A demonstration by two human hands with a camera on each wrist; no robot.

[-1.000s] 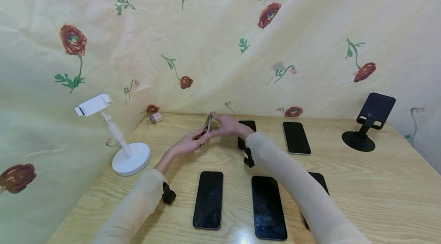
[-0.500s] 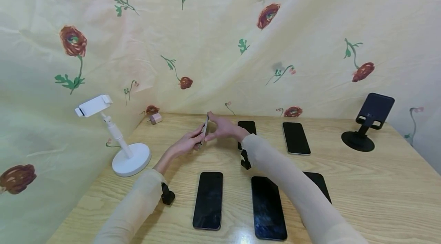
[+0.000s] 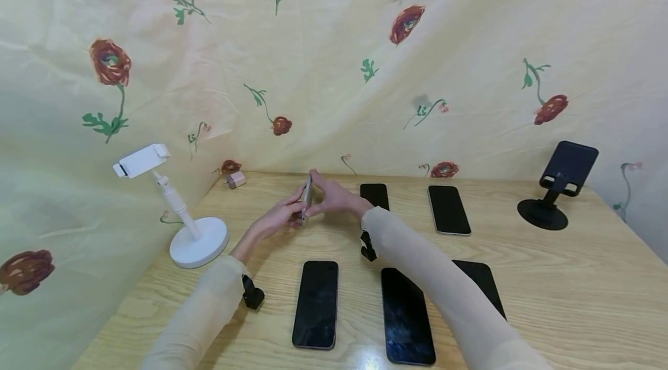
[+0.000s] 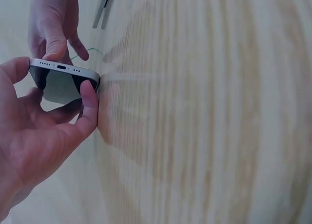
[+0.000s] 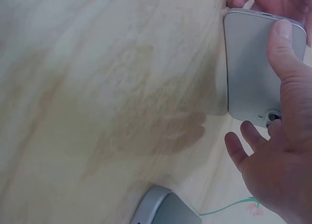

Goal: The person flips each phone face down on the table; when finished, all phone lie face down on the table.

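Both hands hold a smartphone near the back of the table; it stands on a long edge. My left hand (image 3: pixel 273 219) grips its bottom end, and in the left wrist view the charging port edge of the smartphone (image 4: pixel 61 67) faces the camera. The dark screen is toward the left hand. My right hand (image 3: pixel 334 195) holds the other side, its thumb lying on the grey back of the smartphone (image 5: pixel 251 63) in the right wrist view. The camera lenses there are partly covered by the right hand.
Several dark phones lie flat, including a near-left phone (image 3: pixel 315 304), a near-middle phone (image 3: pixel 407 318) and a back-right phone (image 3: pixel 449 210). A white phone stand (image 3: pixel 198 241) is at left, a black phone stand (image 3: pixel 543 213) at right. A pink charger (image 3: pixel 236 179) sits in the back-left corner.
The held smartphone has shifted slightly left and turned more edge-on to the head camera. My right hand and forearm have moved left with it; the left hand has barely moved.
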